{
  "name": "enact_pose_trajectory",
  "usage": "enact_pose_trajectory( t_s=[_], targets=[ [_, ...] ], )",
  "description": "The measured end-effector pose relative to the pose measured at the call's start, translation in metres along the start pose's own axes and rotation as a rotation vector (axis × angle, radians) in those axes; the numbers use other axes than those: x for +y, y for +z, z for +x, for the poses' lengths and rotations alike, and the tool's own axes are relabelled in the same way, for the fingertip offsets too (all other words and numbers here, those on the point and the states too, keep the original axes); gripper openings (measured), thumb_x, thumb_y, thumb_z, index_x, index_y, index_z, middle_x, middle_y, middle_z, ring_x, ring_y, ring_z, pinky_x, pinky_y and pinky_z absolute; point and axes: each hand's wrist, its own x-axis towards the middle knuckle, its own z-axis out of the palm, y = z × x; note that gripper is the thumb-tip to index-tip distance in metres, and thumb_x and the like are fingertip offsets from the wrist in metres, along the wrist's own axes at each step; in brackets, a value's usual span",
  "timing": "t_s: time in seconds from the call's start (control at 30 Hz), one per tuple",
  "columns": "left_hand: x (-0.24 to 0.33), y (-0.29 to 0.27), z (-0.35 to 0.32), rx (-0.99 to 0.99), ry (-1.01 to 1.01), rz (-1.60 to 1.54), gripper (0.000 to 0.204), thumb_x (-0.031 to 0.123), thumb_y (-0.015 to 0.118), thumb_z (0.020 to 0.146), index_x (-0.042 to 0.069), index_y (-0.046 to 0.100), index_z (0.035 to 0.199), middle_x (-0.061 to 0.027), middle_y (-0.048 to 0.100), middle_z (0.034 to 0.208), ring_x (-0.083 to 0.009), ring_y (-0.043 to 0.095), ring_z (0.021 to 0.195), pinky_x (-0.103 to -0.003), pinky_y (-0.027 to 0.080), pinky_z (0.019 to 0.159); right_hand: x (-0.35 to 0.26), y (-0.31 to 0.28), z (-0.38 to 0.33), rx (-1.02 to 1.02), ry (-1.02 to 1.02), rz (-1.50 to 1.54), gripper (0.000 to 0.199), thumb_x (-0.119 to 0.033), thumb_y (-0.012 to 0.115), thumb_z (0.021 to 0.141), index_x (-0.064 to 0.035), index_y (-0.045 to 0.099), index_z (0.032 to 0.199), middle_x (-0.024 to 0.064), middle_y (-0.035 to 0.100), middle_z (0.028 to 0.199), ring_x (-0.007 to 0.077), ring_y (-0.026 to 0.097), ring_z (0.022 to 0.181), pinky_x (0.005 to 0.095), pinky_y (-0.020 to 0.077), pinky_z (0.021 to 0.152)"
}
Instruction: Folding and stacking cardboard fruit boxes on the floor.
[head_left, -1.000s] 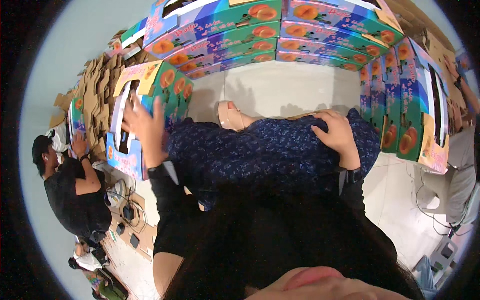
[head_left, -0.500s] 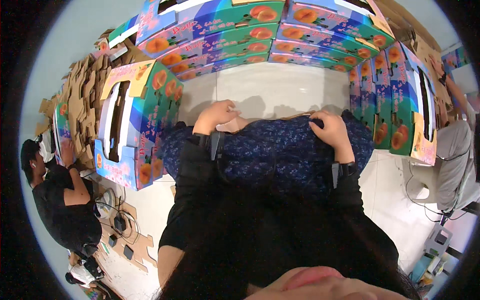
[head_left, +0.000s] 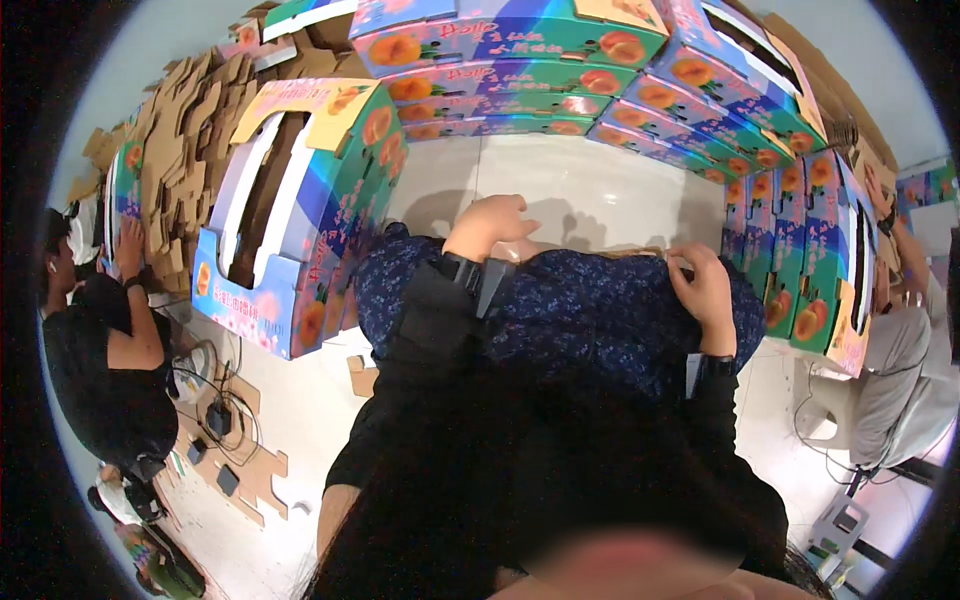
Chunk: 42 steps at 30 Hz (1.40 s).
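The fruit-printed box (head_left: 312,200), long axis seven-to-one, lies at nine o'clock from the nearer left hand (head_left: 490,226), loosely parted, seemingly empty; I cannot tell whether the right hand (head_left: 704,292) grips.

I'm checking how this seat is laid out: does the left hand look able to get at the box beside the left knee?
Probably yes: the left hand is near the lap, with nothing visible in it, and no object shows between it and the box.
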Motion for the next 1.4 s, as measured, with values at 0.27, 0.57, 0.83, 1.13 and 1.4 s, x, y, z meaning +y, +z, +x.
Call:
enact_pose_trajectory(
  t_s=[0.27, 0.57, 0.83, 1.13, 1.4],
  targets=[
    [-0.010, -0.007, 0.011, 0.053, 0.038, -0.066, 0.063, 0.053, 0.062, 0.080, 0.003, 0.059, 0.118, -0.0209, 0.062, 0.114, -0.0365, 0.058, 0.107, -0.042, 0.047, 0.090, -0.043, -0.053, 0.075, 0.605, -0.518, -0.179, 0.029, -0.006, 0.068, 0.073, -0.0057, 0.067, 0.102, 0.0185, 0.055, 0.123, 0.0346, 0.052, 0.116, 0.0437, 0.0399, 0.098],
    [-0.020, -0.012, 0.027, 0.025, 0.037, -0.155, 0.058, 0.049, 0.062, 0.078, -0.002, 0.065, 0.105, -0.0202, 0.066, 0.104, -0.0372, 0.062, 0.097, -0.043, 0.048, 0.083, -0.099, -0.083, 0.217, 0.792, -0.699, -0.392, 0.049, -0.032, 0.074, 0.077, -0.0076, 0.061, 0.117, 0.0201, 0.047, 0.132, 0.0382, 0.044, 0.123, 0.0460, 0.0366, 0.101],
    [-0.031, -0.013, 0.038, 0.052, 0.025, -0.177, 0.058, 0.048, 0.062, 0.079, -0.003, 0.063, 0.106, -0.0225, 0.065, 0.102, -0.0370, 0.062, 0.096, -0.042, 0.049, 0.082, -0.120, -0.041, 0.322, 0.564, -0.837, -0.287, 0.049, -0.040, 0.059, 0.088, -0.0046, 0.058, 0.120, 0.0245, 0.055, 0.122, 0.0409, 0.053, 0.111, 0.0440, 0.0415, 0.095],
    [-0.027, -0.023, 0.032, -0.048, -0.049, -0.215, 0.057, 0.042, 0.058, 0.083, -0.002, 0.056, 0.117, -0.0228, 0.063, 0.108, -0.0384, 0.060, 0.101, -0.044, 0.048, 0.084, -0.140, 0.013, 0.365, 0.171, -0.672, -0.191, 0.050, -0.045, 0.050, 0.091, -0.0056, 0.059, 0.120, 0.0173, 0.062, 0.117, 0.0345, 0.057, 0.109, 0.0394, 0.0419, 0.096],
    [-0.009, -0.013, 0.036, -0.067, -0.119, -0.181, 0.052, 0.043, 0.061, 0.079, -0.001, 0.065, 0.108, -0.0195, 0.066, 0.107, -0.0364, 0.062, 0.099, -0.042, 0.049, 0.085, -0.155, 0.016, 0.341, 0.254, -0.557, -0.118, 0.048, -0.040, 0.060, 0.086, 0.0007, 0.062, 0.111, 0.0194, 0.061, 0.116, 0.0356, 0.055, 0.109, 0.0414, 0.0410, 0.096]
  ],
)
